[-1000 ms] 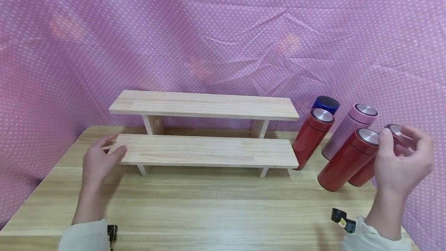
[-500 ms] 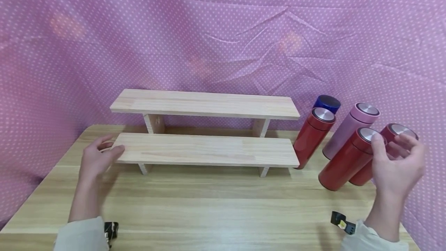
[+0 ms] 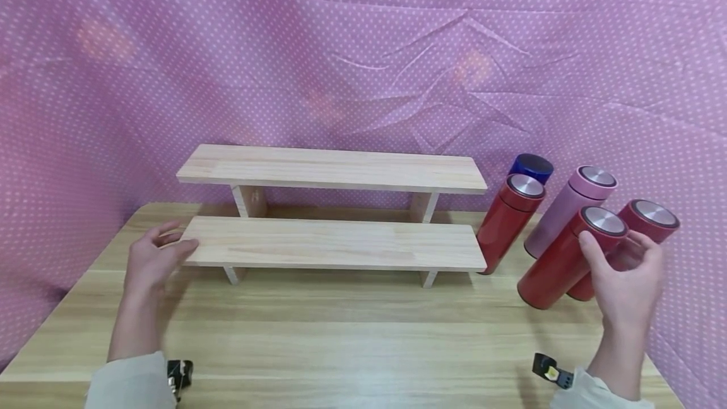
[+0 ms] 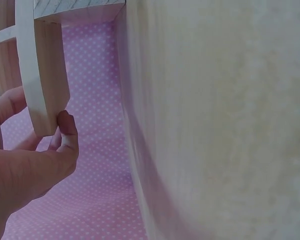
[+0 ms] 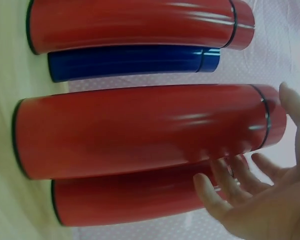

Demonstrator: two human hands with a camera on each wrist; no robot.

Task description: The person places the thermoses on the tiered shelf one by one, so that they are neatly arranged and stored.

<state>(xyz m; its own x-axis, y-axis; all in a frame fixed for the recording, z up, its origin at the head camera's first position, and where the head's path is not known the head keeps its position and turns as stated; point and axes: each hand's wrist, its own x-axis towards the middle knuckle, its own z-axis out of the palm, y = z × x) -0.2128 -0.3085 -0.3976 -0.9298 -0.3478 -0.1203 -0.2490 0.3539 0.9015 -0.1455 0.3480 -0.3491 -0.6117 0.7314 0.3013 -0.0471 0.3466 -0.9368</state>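
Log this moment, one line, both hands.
left hand: grips left end of lower shelf | right hand: at front red bottle, not closed round it, contact unclear | pink bottle, blue bottle: upright on table

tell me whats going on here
A person's left hand pinches the left end of the lower wooden board. Their right hand is loosely around the top of the nearest red bottle; whether it touches is unclear. That bottle stands on the table with two other red bottles, a pink bottle and a blue bottle, right of the board.

Wooden table (image 3: 352, 339), two-tier shelf (image 3: 335, 243), five bottles (image 3: 562, 264)
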